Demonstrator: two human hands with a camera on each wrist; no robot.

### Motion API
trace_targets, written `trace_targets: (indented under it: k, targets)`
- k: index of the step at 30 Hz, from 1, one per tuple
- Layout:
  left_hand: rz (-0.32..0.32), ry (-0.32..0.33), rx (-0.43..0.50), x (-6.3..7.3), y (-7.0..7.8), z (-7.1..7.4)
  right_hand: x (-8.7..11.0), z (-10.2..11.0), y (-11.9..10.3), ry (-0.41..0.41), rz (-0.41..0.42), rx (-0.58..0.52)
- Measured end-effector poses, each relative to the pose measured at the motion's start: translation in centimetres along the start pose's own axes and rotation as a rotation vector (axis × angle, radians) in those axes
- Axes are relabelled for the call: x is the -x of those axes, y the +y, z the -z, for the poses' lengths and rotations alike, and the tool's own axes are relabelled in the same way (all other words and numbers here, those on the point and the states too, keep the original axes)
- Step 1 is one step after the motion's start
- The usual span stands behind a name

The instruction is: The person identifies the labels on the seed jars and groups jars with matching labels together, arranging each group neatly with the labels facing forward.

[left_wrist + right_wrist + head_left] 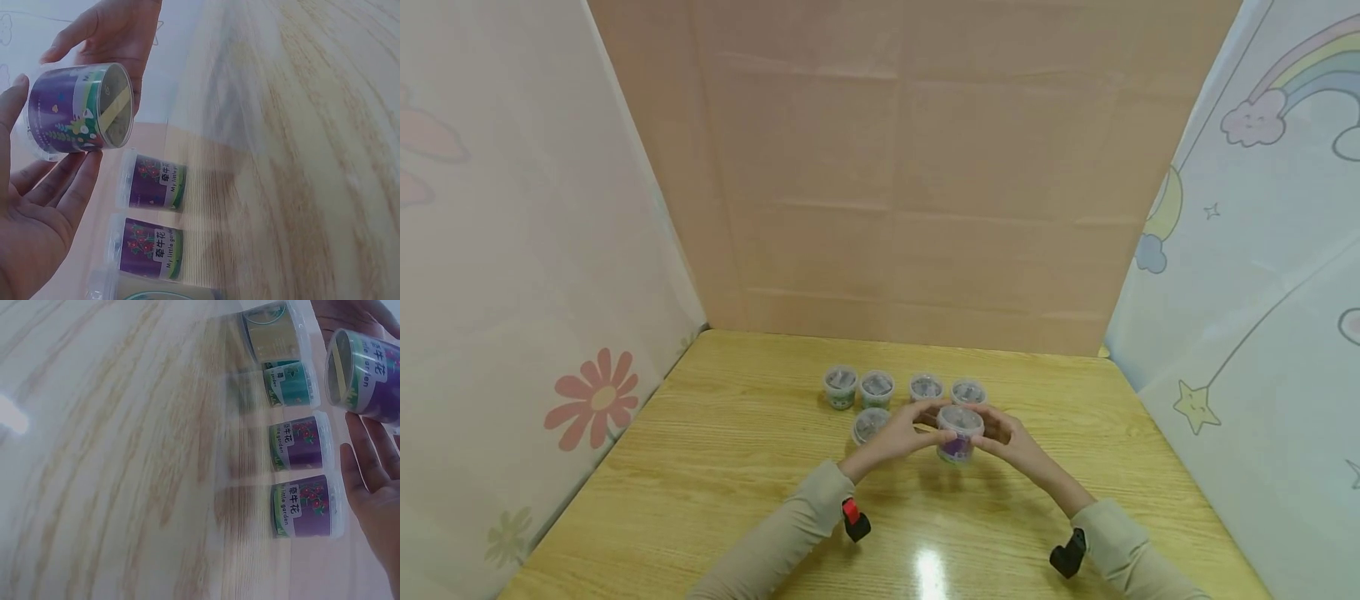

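Both hands hold one clear plastic cup (pixel 960 447) with a purple and green label above the wooden table. My left hand (pixel 904 435) grips its left side, thumb in front and fingers behind. From the other side, my right hand (pixel 1011 442) holds it likewise. In the left wrist view the raised cup (pixel 65 112) shows its clear bottom, with a pale strip and greyish contents inside. A similar lidded cup (pixel 869 423) stands right behind the left wrist, partly covered by it. In the right wrist view, fingers (pixel 373 453) of the right hand touch the cup's label side.
Behind the hands stand several more cups in a row: two greenish ones (pixel 840 388) at left, and two purple-labelled ones (pixel 303 442) at right. The wooden table (pixel 715 475) is bounded by a tan back panel (pixel 895 208) and printed side sheets (pixel 1247 333).
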State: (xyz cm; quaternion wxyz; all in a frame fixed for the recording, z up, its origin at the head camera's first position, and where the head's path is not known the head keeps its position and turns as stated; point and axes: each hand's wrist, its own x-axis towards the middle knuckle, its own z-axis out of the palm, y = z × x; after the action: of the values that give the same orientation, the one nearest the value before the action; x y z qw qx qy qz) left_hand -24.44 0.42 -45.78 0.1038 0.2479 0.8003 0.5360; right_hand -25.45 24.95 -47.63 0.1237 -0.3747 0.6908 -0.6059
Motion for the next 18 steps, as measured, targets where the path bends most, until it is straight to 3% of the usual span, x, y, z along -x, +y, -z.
trace_targets:
  k: [7,18]
  targets:
    - [0.013,0.030,-0.002,-0.06,0.20,0.12,-0.43,-0.35,-0.06,0.075,-0.027,0.032]
    - [0.010,-0.053,0.040,-0.02,-0.05,0.89,-0.22,0.27,-0.47,0.011,-0.023,0.019]
